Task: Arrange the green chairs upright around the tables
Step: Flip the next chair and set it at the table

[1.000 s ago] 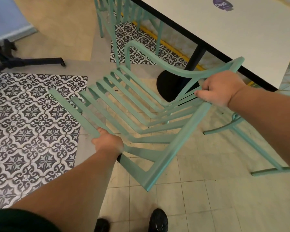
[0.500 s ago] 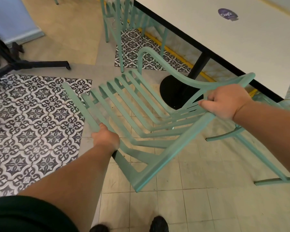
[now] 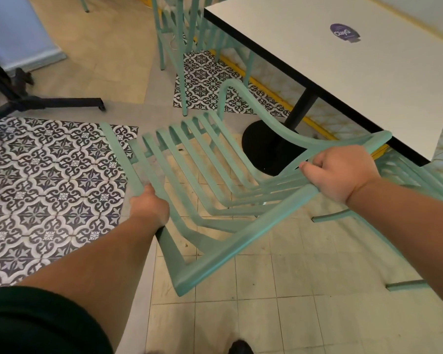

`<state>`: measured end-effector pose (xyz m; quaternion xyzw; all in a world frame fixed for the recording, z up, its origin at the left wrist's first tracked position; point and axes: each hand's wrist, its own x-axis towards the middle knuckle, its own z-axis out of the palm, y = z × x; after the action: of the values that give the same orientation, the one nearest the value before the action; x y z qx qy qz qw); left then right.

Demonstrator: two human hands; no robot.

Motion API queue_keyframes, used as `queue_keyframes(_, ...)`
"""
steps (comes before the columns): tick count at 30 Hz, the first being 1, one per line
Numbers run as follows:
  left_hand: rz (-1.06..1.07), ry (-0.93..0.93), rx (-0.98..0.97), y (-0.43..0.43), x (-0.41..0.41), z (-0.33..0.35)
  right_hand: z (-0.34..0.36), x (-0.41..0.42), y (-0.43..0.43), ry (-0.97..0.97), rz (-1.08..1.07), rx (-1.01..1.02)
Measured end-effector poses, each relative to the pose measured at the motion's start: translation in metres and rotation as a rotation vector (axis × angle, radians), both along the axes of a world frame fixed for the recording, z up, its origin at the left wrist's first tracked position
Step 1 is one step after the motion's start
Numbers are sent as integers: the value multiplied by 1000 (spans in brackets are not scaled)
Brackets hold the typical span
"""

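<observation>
holds a green chair [image 3: 241, 244] tilted over the pale floor tiles [image 3: 304, 302], just beside the white bench [image 3: 356, 80]. clasps one outer bar of the slatted frame with the left hand [image 3: 149, 205], with fingers wrapped under the bar and mostly hidden. clamps the opposite bar, close to the curved armrest, with the right hand [image 3: 340, 172], with fingers [image 3: 311, 166] curled tight round it. looks down past a dark sleeve [image 3: 36, 323] and the toe of a black shoe [image 3: 239, 347]. shows the bench's black pedestal base [image 3: 264, 149] behind the slats, a purple sticker [image 3: 344, 33] on the bench top, a second green chair [image 3: 174, 34] standing upright at the far end, part of another green chair [image 3: 407, 175] under the near corner, patterned tiles [image 3: 49, 187] and black stand legs [image 3: 62, 100] off to the left.
</observation>
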<state>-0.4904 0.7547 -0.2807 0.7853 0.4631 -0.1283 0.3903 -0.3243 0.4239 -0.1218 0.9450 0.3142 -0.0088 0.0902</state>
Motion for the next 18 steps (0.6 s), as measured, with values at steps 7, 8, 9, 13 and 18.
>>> queue_keyframes(7,-54,55,60,15,12,-5,-5,-4,6,-55,-24,116)
queue_keyframes(8,-60,60,66,20,15,-5,-6,-5,7,-57,-34,121)
queue_keyframes(9,-63,63,69,24,18,-5,-7,-6,9,-56,-43,126)
queue_keyframes(13,-59,57,75,28,25,-7,-6,-3,12,-77,-41,154)
queue_keyframes(18,-80,40,64,29,26,-8,-4,-4,12,-63,-37,166)
